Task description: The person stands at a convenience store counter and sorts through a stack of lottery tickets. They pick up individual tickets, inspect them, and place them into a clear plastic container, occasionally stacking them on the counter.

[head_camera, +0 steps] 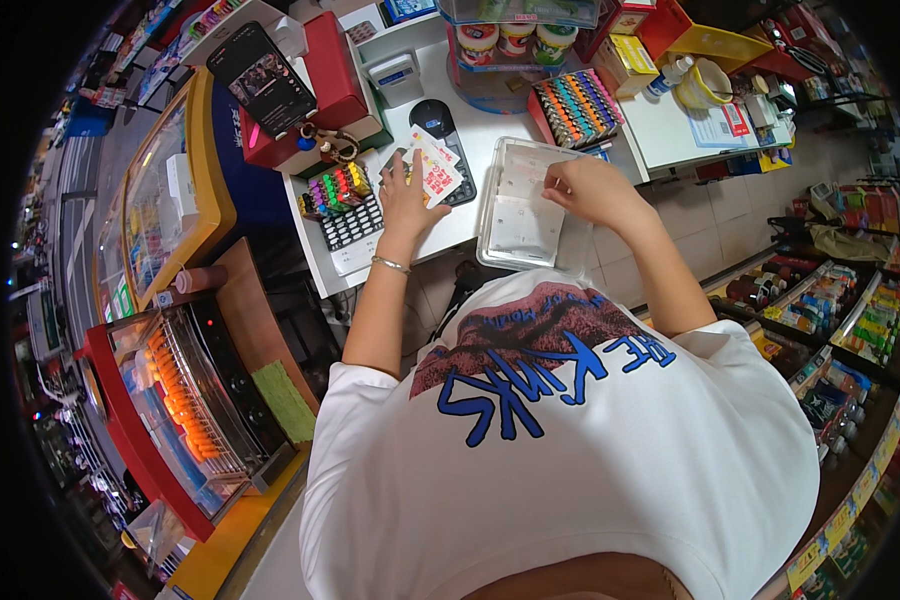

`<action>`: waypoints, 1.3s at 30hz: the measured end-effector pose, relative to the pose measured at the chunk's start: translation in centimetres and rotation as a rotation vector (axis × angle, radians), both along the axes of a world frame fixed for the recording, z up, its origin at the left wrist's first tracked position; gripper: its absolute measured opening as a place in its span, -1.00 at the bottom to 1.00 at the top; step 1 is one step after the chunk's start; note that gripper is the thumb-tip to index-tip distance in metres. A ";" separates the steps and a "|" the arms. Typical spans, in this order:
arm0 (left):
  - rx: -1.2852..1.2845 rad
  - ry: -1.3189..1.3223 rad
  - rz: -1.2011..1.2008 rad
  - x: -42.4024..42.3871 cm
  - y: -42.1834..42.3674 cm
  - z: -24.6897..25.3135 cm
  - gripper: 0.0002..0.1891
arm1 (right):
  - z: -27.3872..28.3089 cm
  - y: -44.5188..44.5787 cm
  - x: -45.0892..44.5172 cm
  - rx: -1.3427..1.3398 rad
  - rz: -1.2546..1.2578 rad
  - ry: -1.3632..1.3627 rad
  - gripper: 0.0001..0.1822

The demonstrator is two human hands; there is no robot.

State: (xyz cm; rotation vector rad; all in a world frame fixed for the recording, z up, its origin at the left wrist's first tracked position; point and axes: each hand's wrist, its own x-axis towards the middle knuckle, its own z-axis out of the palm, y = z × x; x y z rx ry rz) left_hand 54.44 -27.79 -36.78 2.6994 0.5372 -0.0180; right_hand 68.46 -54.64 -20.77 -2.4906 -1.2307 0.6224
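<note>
My left hand (405,196) rests with spread fingers at a small pile of printed paper slips (442,184). These white slips with red and yellow print lie partly over a black keyboard (465,161). My right hand (591,189) hovers over a clear plastic box (490,217), fingertips bent together; whether anything is pinched there is hidden. Inside the box are pale sheets (525,232) with small marks. The box sits at the front edge of the white counter (450,238), close to my shirt.
Colourful lighters fill one rack (336,191) left of my left hand and a larger tray (577,109) beyond the box. A phone (261,79) leans against a red box (337,67). At left stands a lit sausage roller grill (187,405); drink shelves (832,315) line the right.
</note>
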 end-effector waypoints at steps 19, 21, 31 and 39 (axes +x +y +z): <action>-0.248 -0.381 0.037 -2.3 -0.9 3.8 -0.29 | -5.5 0.9 -3.4 -0.252 0.275 0.201 -0.66; -0.374 -0.438 0.040 -2.6 -2.3 6.8 -0.35 | -6.0 -0.3 -2.6 -0.113 0.271 0.105 -0.61; -1.536 -0.416 0.181 -4.0 -8.7 13.4 -0.43 | 2.6 -1.1 0.5 0.541 -0.524 1.074 -0.67; -1.462 -0.523 0.139 -3.9 -9.2 13.5 -0.50 | -2.0 -0.4 -1.8 0.565 -0.449 1.513 -0.55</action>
